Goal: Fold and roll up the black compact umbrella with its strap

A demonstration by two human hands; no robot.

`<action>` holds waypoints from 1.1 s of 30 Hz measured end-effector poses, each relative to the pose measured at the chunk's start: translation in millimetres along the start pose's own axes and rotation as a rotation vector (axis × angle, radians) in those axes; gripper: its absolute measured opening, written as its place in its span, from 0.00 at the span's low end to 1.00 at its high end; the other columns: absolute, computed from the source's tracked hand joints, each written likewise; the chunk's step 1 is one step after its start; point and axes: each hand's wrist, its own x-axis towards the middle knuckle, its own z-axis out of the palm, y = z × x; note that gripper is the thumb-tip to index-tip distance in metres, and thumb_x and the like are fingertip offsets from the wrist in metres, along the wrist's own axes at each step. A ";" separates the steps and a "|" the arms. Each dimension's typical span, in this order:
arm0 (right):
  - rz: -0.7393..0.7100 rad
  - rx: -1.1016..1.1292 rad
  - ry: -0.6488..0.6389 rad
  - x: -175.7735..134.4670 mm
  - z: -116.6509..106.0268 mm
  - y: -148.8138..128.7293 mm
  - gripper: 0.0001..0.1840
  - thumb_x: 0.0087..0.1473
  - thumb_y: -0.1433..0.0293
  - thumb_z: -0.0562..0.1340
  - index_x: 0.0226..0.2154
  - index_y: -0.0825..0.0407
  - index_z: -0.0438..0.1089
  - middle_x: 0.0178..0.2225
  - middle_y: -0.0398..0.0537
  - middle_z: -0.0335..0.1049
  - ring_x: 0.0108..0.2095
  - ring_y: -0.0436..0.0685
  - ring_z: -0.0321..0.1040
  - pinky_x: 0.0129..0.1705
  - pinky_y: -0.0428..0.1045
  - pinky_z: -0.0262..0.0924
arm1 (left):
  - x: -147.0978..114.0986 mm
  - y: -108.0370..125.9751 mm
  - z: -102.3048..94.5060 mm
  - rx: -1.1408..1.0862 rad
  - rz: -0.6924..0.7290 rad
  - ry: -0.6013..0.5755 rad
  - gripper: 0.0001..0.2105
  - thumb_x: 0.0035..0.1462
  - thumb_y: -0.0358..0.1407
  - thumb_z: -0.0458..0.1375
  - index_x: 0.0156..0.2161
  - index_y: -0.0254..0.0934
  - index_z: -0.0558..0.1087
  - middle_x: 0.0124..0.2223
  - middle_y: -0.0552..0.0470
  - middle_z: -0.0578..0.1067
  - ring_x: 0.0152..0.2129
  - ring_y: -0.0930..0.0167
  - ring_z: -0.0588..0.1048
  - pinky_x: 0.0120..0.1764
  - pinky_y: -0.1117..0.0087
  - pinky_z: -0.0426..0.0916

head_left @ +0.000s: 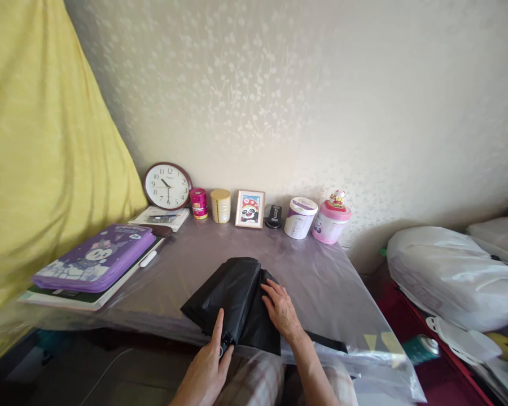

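A black folding umbrella (225,296) lies on the table near its front edge, its canopy collapsed but loose and spread in wide folds. My left hand (205,366) holds its near end, with the thumb and fingers about the dark rib tips and the index finger stretched along the fabric. On the right-hand fold of the canopy rests my right hand (280,309), fingers apart and pressing lightly on the cloth. A flat black strip (327,341) shows beyond my right forearm; whether it belongs to the umbrella, I cannot tell.
A purple binder (97,256) and books lie left, beside a white pen-like object (148,259). Along the wall stand a clock (168,186), tins, a framed panda picture (250,208) and two tubs (300,217). White bags (452,273) sit right of the table (338,293).
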 end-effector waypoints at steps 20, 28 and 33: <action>0.420 0.090 0.057 -32.2 -22.3 11.9 0.13 0.52 0.68 0.52 0.37 0.51 0.69 0.34 0.52 0.73 0.38 0.61 0.70 0.42 0.54 0.61 | -0.4 2.3 1.2 0.047 -0.011 0.013 0.30 0.62 0.37 0.41 0.63 0.33 0.30 0.35 0.47 0.75 0.32 0.70 0.74 0.33 0.76 0.61; 0.741 0.554 -0.049 -8.0 -15.1 9.7 0.14 0.50 0.65 0.54 0.38 0.54 0.65 0.34 0.52 0.70 0.29 0.55 0.71 0.22 0.47 0.66 | -0.9 0.3 1.3 -0.038 0.014 0.020 0.31 0.61 0.37 0.41 0.63 0.37 0.30 0.36 0.47 0.75 0.33 0.70 0.74 0.35 0.75 0.62; 0.845 0.729 -0.124 2.3 -18.4 3.3 0.12 0.50 0.65 0.56 0.35 0.55 0.66 0.28 0.48 0.67 0.23 0.51 0.68 0.21 0.46 0.66 | -4.1 4.4 -3.6 -0.095 0.016 0.029 0.30 0.61 0.37 0.41 0.63 0.37 0.31 0.31 0.51 0.74 0.30 0.71 0.75 0.35 0.74 0.64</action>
